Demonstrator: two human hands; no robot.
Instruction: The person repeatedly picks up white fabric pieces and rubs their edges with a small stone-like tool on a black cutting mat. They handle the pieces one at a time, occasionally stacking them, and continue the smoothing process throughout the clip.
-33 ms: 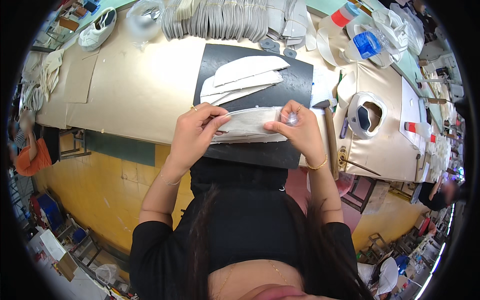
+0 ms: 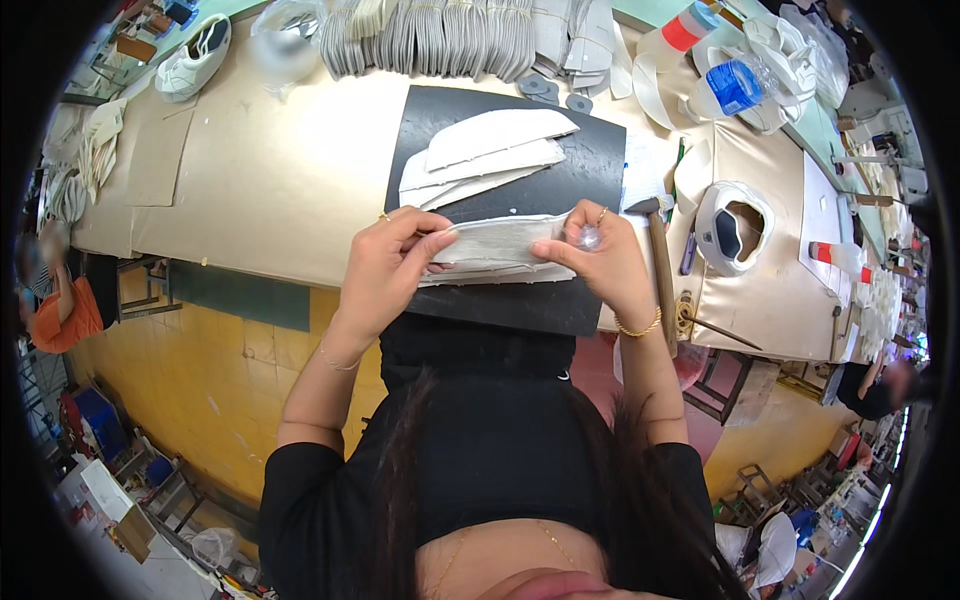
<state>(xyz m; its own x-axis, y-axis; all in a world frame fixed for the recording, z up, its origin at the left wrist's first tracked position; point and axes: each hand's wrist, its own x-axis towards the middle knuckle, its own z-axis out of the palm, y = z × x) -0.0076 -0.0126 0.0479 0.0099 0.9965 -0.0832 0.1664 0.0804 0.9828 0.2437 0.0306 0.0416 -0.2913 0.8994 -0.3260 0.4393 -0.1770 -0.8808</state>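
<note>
Between my two hands is a pale, curved shoe piece (image 2: pixel 497 240), held by its ends above the black board (image 2: pixel 552 312). My left hand (image 2: pixel 388 265) is closed on its left end, thumb on top and fingers curled beneath. At the other end my right hand (image 2: pixel 612 262) pinches it with the thumb pressed on its face. Something clear and shiny (image 2: pixel 588 238), perhaps crumpled plastic, shows inside the right fingers. Under the held piece lie similar pieces (image 2: pixel 500 281), partly hidden. More white curved pieces (image 2: pixel 495 140) lie overlapped farther up the board.
Bundles of grey shoe parts (image 2: pixel 430 40) line the table's far edge. On the right are a hammer (image 2: pixel 660 262), a white shoe upper (image 2: pixel 735 230), a purple-handled tool (image 2: pixel 688 255) and a blue-labelled bottle (image 2: pixel 733 90). A white shoe (image 2: pixel 193 60) stands far left.
My right hand has shifted very slightly to the right along the held shoe piece. My left hand stays at its end, and the board looks tipped a touch differently.
</note>
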